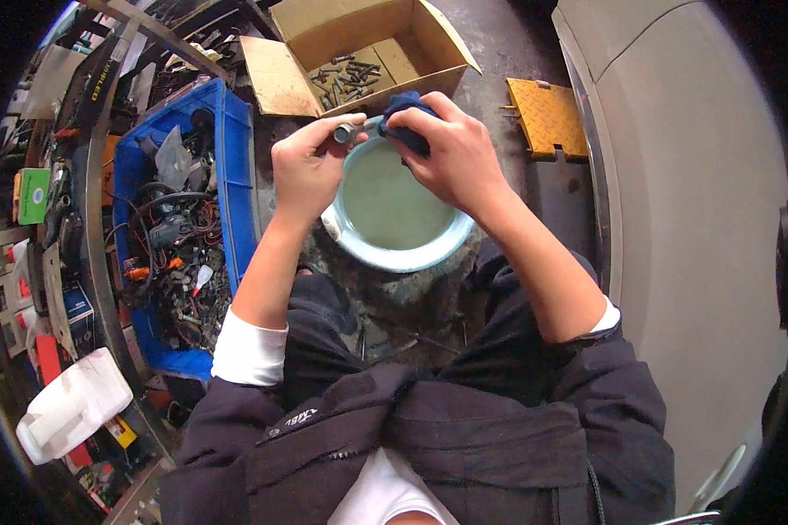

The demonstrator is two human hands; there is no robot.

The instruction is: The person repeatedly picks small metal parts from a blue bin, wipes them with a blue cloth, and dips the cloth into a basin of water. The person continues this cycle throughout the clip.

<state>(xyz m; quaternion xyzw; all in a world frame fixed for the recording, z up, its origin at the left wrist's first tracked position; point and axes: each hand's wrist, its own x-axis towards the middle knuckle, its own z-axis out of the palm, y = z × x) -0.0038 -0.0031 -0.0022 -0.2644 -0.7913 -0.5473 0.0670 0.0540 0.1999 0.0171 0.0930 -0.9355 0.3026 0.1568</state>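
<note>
My left hand [305,171] pinches a metal bolt [345,134] by its head end, above the far left rim of a pale blue basin [403,259]. Cloudy greyish-green water fills much of the basin. A dark blue cloth [404,107] is bunched in my right hand [457,156], against the far end of the bolt's shank. The cloth and fingers hide where the shank ends. Beyond the basin, an open cardboard box [315,31] holds several dark bolts [350,80] in a loose pile.
At the left stands a blue crate [243,166] full of cables, tools and scrap parts, beside a metal rack [96,201]. A white jug [74,407] lies lower left. A yellow metal plate [547,118] sits at the right, near a large beige panel [692,175].
</note>
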